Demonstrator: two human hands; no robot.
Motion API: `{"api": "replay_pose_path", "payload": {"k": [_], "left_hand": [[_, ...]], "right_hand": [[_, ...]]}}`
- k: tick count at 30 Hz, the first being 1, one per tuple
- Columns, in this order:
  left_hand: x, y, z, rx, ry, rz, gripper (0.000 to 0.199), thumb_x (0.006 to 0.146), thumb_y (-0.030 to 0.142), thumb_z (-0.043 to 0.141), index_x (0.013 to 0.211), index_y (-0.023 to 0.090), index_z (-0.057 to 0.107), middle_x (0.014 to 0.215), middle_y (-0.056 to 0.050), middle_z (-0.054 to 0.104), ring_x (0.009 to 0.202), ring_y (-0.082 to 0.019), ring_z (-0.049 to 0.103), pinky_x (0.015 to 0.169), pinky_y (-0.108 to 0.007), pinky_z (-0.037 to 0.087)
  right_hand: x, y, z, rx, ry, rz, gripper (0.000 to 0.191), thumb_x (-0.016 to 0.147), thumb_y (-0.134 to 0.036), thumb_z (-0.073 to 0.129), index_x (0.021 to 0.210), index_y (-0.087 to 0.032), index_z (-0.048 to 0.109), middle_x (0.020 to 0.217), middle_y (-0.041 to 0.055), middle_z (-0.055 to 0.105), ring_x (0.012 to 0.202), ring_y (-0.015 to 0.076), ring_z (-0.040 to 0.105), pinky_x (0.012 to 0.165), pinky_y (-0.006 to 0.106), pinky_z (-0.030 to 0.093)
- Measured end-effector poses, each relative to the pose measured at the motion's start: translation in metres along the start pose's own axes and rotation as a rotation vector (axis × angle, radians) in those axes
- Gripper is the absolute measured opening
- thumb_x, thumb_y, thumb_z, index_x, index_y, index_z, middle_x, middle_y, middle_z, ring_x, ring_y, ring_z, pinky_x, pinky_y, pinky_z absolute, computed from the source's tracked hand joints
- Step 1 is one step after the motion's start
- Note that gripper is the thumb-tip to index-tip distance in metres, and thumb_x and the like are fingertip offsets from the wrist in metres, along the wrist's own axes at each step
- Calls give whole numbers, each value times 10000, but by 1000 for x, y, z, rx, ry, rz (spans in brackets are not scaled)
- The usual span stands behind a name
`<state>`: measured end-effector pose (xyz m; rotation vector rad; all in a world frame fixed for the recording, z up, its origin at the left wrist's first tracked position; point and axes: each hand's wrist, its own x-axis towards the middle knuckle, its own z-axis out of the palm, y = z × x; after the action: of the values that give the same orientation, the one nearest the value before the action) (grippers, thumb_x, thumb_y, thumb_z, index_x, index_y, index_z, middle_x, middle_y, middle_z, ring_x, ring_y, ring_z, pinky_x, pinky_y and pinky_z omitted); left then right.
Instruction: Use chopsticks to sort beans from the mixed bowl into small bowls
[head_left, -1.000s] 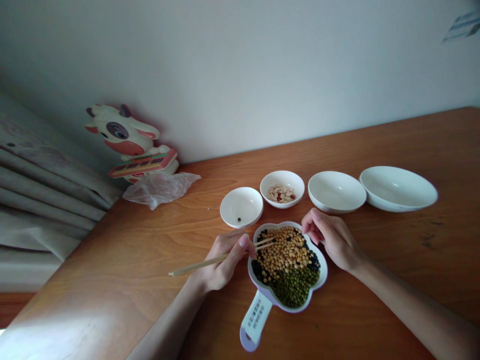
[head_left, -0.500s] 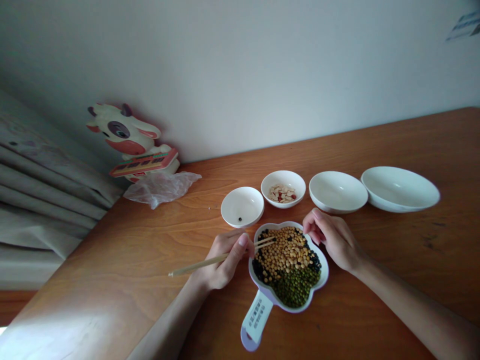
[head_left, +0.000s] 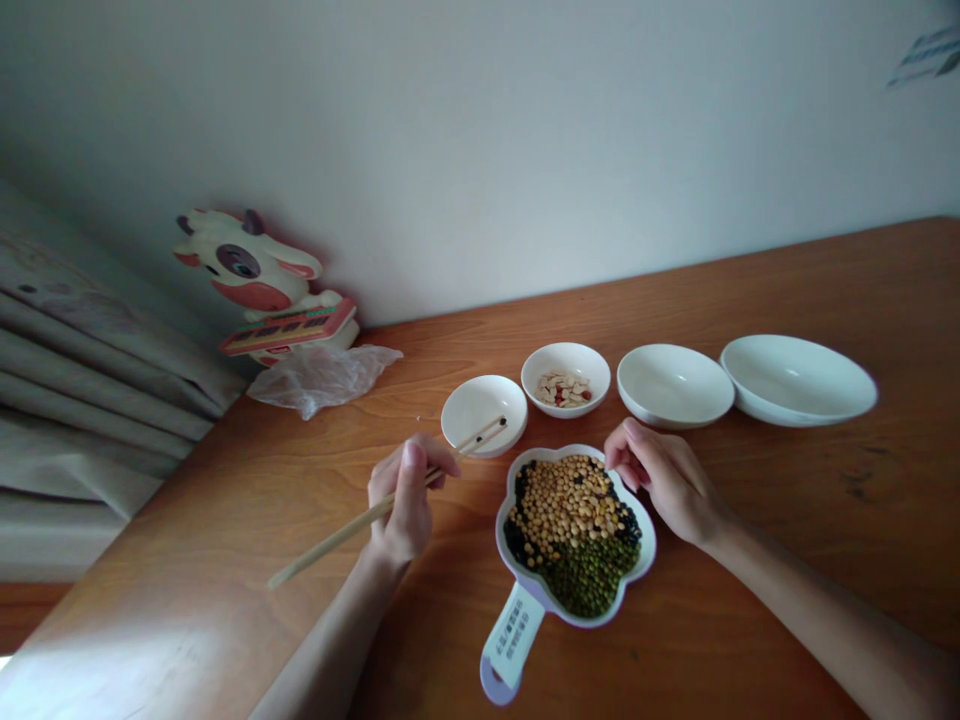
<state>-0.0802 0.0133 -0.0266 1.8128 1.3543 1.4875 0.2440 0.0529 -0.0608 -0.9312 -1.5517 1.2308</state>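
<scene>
My left hand is closed around a pair of wooden chopsticks. Their tips reach over the leftmost white bowl, with a black bean at the tips. Another small black bean lies in that bowl. In front of me is a flower-shaped dish with a lilac handle, filled with yellow soybeans, green mung beans and black beans. My right hand rests at the dish's upper right rim, fingers curled; whether they pinch anything is hidden.
A second white bowl holds pale and reddish pieces. Two more white bowls stand to its right, a round one and a wide one. A cow toy with a keyboard and a plastic bag sit at the back left.
My left hand has moved left and up, carrying the chopstick tips from the soybeans to over the leftmost bowl. A black bean now shows at the tips. My right hand stays in place.
</scene>
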Motion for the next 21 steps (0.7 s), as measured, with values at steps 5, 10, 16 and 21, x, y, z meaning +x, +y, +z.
{"api": "replay_pose_path", "payload": {"k": [5, 10, 16, 21], "left_hand": [[7, -4, -1, 74, 74, -80, 652, 1169, 594, 394, 787, 191, 735, 734, -51, 640, 686, -182, 540, 661, -327, 451], [6, -2, -1, 112, 14, -88, 623, 1178, 584, 367, 850, 190, 721, 830, -55, 680, 727, -186, 553, 684, -317, 461], [-13, 20, 19, -16, -258, 147, 528, 1210, 453, 341, 969, 194, 734, 881, -60, 667, 778, -180, 578, 756, -311, 483], [-18, 38, 36, -50, -480, 123, 491, 1215, 418, 346, 1040, 194, 745, 939, -68, 702, 845, -184, 635, 815, -306, 508]], "right_hand": [[1, 0, -1, 2, -1, 3, 566, 1165, -591, 420, 836, -222, 693, 617, -21, 505, 575, 161, 477, 592, 332, 375], [1, -3, 0, 11, 4, 5, 571, 1156, -600, 437, 806, -224, 687, 606, -19, 497, 569, 160, 469, 578, 331, 373], [1, -4, 2, 20, 32, 10, 572, 1160, -595, 428, 817, -227, 699, 597, -19, 506, 558, 159, 470, 567, 330, 376], [2, -2, 1, 8, 39, 13, 578, 1160, -597, 428, 811, -229, 705, 594, -16, 509, 557, 163, 480, 571, 335, 383]]}}
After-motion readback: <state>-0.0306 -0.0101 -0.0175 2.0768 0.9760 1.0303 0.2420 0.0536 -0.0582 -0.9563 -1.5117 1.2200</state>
